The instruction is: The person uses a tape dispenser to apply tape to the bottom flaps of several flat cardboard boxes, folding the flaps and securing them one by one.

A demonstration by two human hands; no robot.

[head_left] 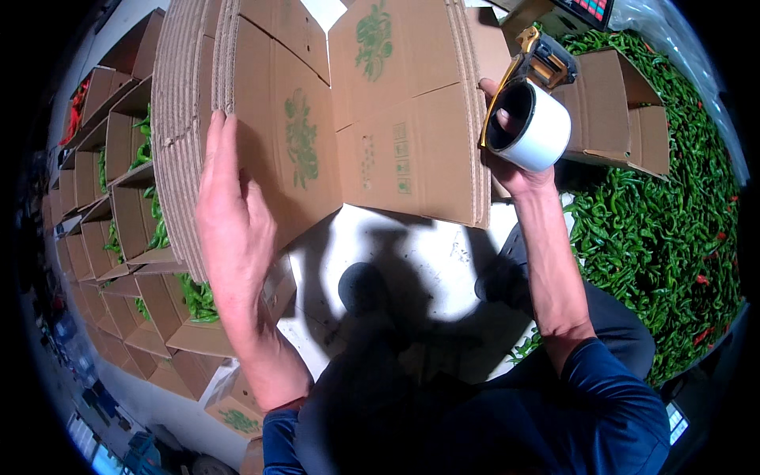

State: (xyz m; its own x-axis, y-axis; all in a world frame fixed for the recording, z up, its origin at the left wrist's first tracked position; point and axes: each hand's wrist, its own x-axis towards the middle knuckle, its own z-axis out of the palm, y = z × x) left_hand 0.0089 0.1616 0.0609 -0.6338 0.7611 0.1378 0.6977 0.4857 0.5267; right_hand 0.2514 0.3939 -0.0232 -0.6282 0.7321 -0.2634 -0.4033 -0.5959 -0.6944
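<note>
The partly opened cardboard box (427,111) is at twelve o'clock, the person's left hand (237,206) at its edge toward ten, fingers straight and close together, the right hand (524,179) gripping a tape dispenser (545,131) at two, green peppers (633,237) at three.

Pale floor (431,265): green pepper heap (633,229) right, open cartons (202,339) left.

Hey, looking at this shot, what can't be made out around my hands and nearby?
Head view:
Right hand: some fingers are hidden by the white tape roll.
Left hand: the back of the hand itself hides the palm.
Printed cardboard carton: its top is cut off by the upper edge.
Device with coloured keys: cut off by the upper edge.
Teal object: too blurred near the dark rim to identify.
</note>
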